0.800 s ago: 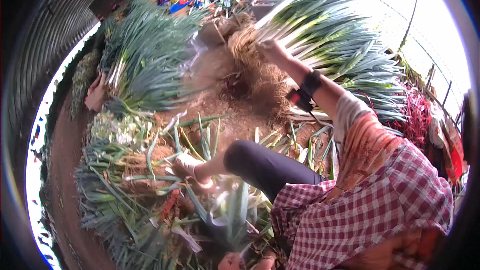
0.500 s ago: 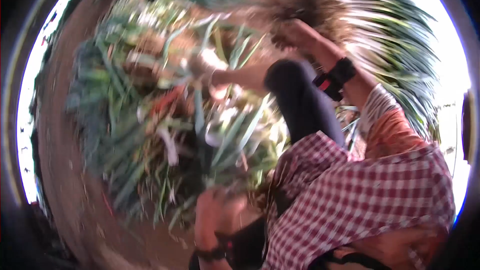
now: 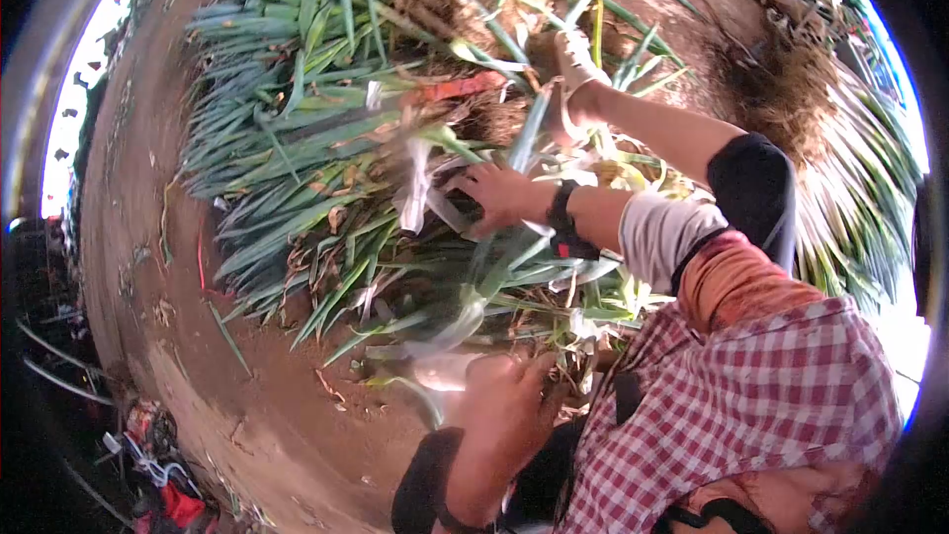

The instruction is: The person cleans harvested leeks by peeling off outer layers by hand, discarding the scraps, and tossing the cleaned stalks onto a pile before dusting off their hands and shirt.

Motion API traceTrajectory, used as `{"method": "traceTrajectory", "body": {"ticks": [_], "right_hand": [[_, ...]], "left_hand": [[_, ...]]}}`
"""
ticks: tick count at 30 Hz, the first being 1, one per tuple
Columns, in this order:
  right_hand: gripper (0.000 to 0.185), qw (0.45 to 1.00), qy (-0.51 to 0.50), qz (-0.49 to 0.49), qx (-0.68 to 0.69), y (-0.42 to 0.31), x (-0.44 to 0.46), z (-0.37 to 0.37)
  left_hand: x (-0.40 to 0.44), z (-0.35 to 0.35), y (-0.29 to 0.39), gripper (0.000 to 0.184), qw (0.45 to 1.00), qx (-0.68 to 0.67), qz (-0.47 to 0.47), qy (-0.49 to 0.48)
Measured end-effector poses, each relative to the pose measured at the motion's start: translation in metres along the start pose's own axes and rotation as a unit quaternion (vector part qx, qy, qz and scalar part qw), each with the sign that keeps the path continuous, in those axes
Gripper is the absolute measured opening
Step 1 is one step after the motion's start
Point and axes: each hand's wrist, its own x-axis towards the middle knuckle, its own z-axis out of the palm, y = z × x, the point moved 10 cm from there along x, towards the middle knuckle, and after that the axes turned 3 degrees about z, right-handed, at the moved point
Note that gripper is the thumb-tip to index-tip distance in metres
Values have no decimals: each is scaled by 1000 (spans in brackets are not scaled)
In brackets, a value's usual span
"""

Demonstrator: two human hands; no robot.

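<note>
My right hand (image 3: 494, 196), wearing a dark wristband, reaches over the middle of a spread heap of green onions (image 3: 287, 129). Its fingers are apart, beside a pale, blurred strip (image 3: 415, 186). Nearer my body, my left hand (image 3: 509, 391) has its fingers curled round the root end of a green onion (image 3: 440, 346). That stalk is blurred, and part of it is hidden by the hand. A red-orange strip (image 3: 455, 89) lies across the heap beyond my right hand.
My bare foot or sandal (image 3: 578, 64) rests among the onions. A stacked pile of green onions (image 3: 860, 158), roots inward, stands on the right. Brown dirt ground (image 3: 148, 267) borders the heap, with red and dark items (image 3: 168, 485) at lower left.
My right hand has come away from beside the stacked pile and over the middle heap. The view has turned, and my left hand appears further right and slightly higher.
</note>
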Motion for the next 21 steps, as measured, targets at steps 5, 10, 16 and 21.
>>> {"method": "traceTrajectory", "body": {"ticks": [5, 10, 16, 21], "right_hand": [[82, 990, -109, 18, -86, 18, -19, 117], [47, 939, -216, -113, -241, 31, -135, 152], [35, 926, -327, -109, -153, 48, -194, 148], [37, 943, -326, 60, 14, 28, -56, 119]], "left_hand": [[-11, -41, -28, 34, 997, -51, -64, -16], [-23, -85, -38, 36, 992, -92, -87, 22], [-40, -111, -36, 37, 995, 6, -87, 41], [-53, -101, -45, 34, 990, -32, -136, -11]]}}
